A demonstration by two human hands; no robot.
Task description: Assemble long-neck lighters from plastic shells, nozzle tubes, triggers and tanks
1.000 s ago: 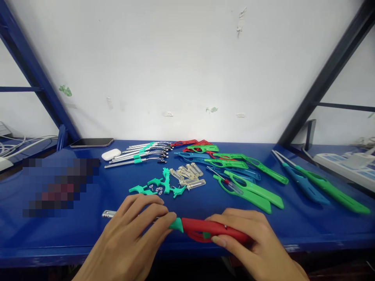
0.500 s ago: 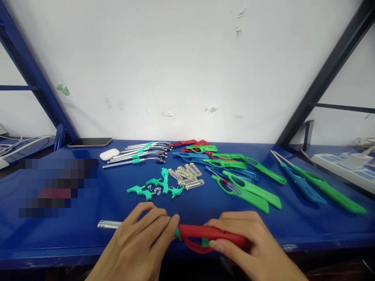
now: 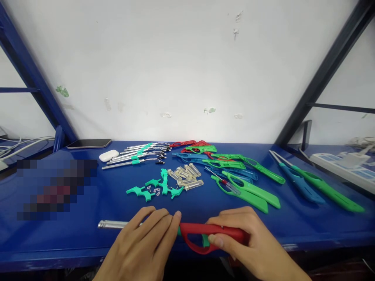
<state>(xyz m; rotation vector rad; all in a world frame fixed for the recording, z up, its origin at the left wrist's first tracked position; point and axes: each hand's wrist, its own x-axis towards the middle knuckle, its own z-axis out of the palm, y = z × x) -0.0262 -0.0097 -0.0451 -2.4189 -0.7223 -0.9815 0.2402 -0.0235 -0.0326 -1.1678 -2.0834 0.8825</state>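
A red lighter (image 3: 216, 230) with a green trigger and a long metal tube pointing left lies across both hands at the table's front edge. My right hand (image 3: 246, 238) is wrapped round its red body, the thumb beside the trigger. Over the tube, where it meets the red body, my left hand (image 3: 146, 238) is closed; its fingertips are partly hidden. Beyond the hands are teal trigger pieces (image 3: 164, 183), several clear fuel tanks (image 3: 193, 184) and metal tubes with wires (image 3: 123, 164).
Green shells (image 3: 252, 198) and a screwdriver (image 3: 230, 185) lie right of centre. Farther right are a blue lighter (image 3: 301, 185) and a green lighter (image 3: 328, 191). A phone (image 3: 89, 143), a white case (image 3: 108, 155) and a power strip (image 3: 342, 164) are also visible.
My left hand has shifted slightly right along the lighter, and more of the metal tube shows. The right hand keeps its hold, with its thumb almost unmoved.
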